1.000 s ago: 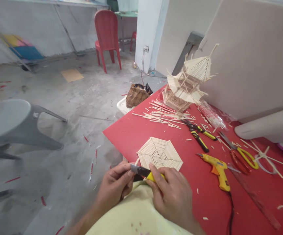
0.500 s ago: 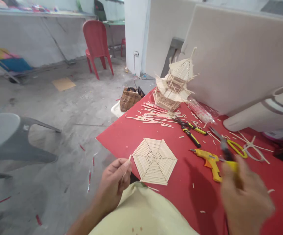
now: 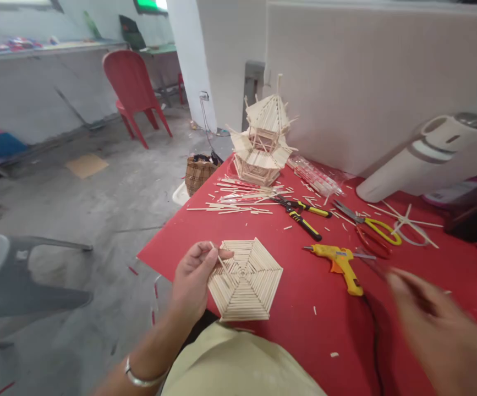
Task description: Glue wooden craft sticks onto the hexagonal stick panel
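A thin pale stick (image 3: pixel 220 260) is pinched in the fingers of my left hand (image 3: pixel 195 272), above the near-left part of a flat hexagonal panel (image 3: pixel 246 291) made of similar sticks. The panel lies by the table's near edge. My right hand (image 3: pixel 440 324) is smeared by motion over the right side of the table, so its grip is unclear. A bit of yellow shows below it at the frame's corner. Left of that hand lies a yellow glue gun (image 3: pixel 341 261), its nozzle pointing left and its cord running toward me.
A tiered stick model (image 3: pixel 261 146) stands at the back of the red table (image 3: pixel 283 352). Loose sticks (image 3: pixel 238 203), black-yellow pliers (image 3: pixel 300 214), yellow-handled scissors (image 3: pixel 374 225) and red-handled pliers (image 3: pixel 372 242) lie ahead. A white tumbler (image 3: pixel 403 165) stands against the board. A grey chair (image 3: pixel 36 269) is at left.
My left hand has brought the stick over the panel's edge. My right hand has moved right and down; the yellow-handled tool formerly in it is no longer clearly visible. The view has shifted right.
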`<move>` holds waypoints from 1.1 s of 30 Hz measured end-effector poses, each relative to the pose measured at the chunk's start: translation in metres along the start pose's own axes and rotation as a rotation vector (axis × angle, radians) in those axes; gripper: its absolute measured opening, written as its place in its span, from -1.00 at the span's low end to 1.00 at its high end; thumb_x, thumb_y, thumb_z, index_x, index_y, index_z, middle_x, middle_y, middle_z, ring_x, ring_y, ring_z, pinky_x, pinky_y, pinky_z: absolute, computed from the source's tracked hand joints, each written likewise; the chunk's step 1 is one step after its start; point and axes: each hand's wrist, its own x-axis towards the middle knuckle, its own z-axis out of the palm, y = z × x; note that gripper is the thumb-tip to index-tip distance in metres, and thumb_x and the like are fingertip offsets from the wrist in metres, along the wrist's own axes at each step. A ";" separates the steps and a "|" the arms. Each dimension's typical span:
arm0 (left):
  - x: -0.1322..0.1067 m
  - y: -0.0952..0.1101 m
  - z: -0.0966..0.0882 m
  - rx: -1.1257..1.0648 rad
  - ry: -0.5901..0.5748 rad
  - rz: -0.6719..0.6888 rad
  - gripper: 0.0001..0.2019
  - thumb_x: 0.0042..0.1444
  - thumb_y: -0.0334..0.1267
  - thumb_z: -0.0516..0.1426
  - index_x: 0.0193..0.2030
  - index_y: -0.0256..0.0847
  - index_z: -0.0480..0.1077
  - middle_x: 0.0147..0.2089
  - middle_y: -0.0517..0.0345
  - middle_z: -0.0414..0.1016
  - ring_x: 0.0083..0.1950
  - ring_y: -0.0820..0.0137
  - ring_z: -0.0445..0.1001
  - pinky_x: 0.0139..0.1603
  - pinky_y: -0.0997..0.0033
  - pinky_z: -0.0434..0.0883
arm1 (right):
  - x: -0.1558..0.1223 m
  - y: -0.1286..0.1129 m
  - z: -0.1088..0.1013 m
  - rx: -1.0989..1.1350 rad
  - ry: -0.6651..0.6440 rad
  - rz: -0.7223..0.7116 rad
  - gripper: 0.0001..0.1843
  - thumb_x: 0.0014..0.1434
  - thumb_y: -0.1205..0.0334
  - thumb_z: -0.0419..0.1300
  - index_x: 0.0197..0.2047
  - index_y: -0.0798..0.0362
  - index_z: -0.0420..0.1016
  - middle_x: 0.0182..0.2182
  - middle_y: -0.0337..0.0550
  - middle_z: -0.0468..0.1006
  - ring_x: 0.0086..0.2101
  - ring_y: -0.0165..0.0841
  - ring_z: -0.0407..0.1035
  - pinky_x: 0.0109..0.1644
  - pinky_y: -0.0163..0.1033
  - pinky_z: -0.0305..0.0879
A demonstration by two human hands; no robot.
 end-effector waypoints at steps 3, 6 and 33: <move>0.015 0.001 0.015 -0.069 -0.060 -0.034 -0.56 -0.15 -0.12 0.47 -0.32 -0.18 0.32 -0.28 0.08 0.67 -0.32 0.34 0.57 -0.27 0.36 0.50 | 0.001 -0.093 0.053 0.392 -0.554 0.022 -0.67 0.23 -0.08 0.22 -0.07 -0.07 0.60 -0.16 -0.07 0.67 -0.28 -0.25 0.56 -0.25 -0.15 0.44; 0.033 -0.004 0.021 -0.130 -0.068 0.023 -0.63 -0.17 -0.20 0.48 -0.38 -0.22 0.38 -0.12 0.11 0.64 -0.19 0.43 0.56 -0.21 0.50 0.48 | -0.003 -0.149 0.109 0.676 -0.824 0.052 -0.60 0.17 0.03 0.31 0.04 -0.03 0.52 -0.12 -0.13 0.66 -0.30 -0.36 0.54 -0.25 -0.27 0.46; 0.110 -0.006 -0.030 1.086 -0.305 0.544 -0.84 0.24 -0.30 0.15 -0.31 -0.16 0.57 -0.29 0.16 0.63 -0.26 0.42 0.56 -0.20 0.45 0.43 | 0.012 -0.126 0.185 0.407 -0.585 -0.320 -0.82 0.36 0.19 0.18 -0.23 -0.03 0.61 -0.34 -0.20 0.60 -0.25 -0.29 0.34 -0.08 -0.16 0.24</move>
